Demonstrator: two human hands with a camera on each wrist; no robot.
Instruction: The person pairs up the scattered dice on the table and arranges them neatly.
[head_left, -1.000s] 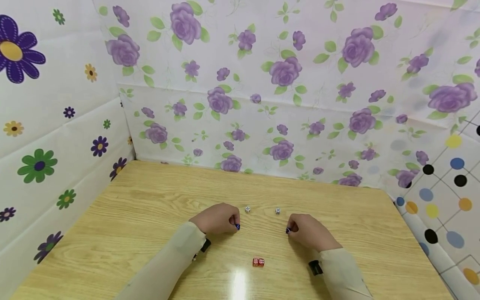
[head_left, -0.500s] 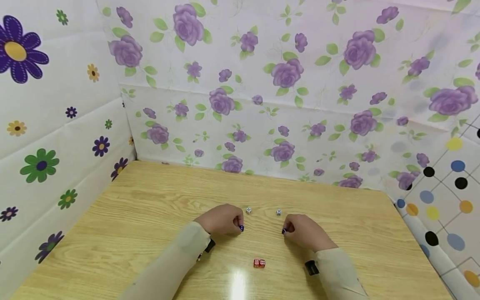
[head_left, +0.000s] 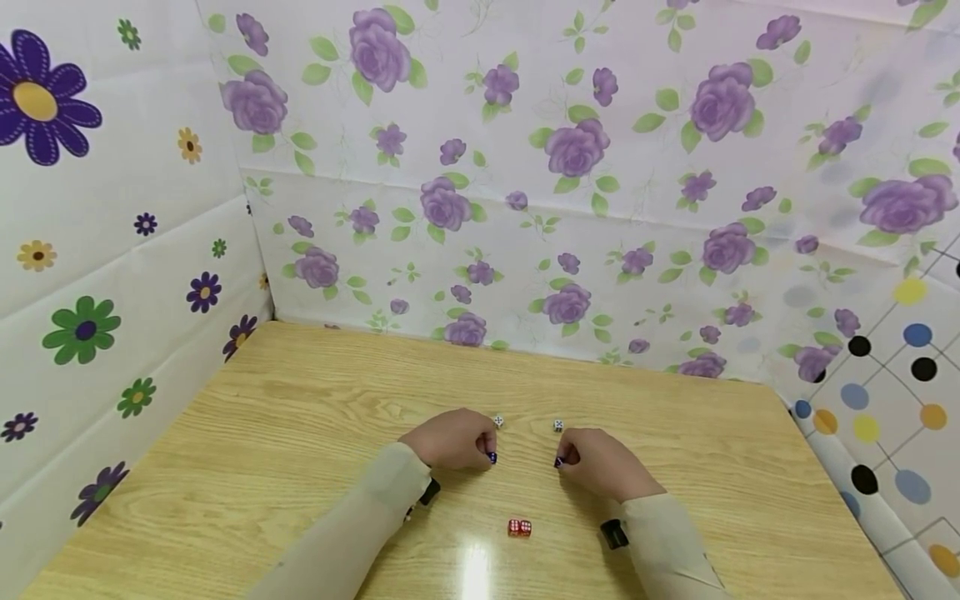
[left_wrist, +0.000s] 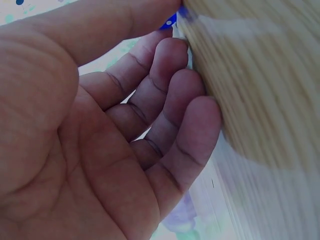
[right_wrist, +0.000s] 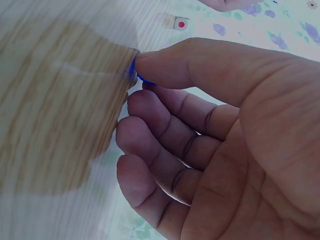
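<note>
My left hand (head_left: 459, 440) pinches a blue die (head_left: 492, 457) between thumb and forefinger, close to the tabletop. Facing it across a small gap, my right hand (head_left: 602, 458) pinches a second blue die (head_left: 558, 462) the same way. In the left wrist view only a sliver of a blue die (left_wrist: 170, 21) shows past the thumb. Most of the other blue die (right_wrist: 144, 79) is likewise covered by the thumb in the right wrist view. Behind the hands lie two white dice, one white die (head_left: 498, 422) beside the left knuckles and another white die (head_left: 558, 426) farther right.
Nearer the front, a pair of red dice (head_left: 519, 527) sit side by side, touching. The wooden table (head_left: 337, 367) meets a flower-print cloth (head_left: 480, 208) at the back. Patterned cloths also hang at left and right. Both wrists carry dark straps.
Both hands have drawn toward each other, each carrying its blue die, so the gap between the blue dice has narrowed. The white and red dice stay put; the head view has shifted slightly.
</note>
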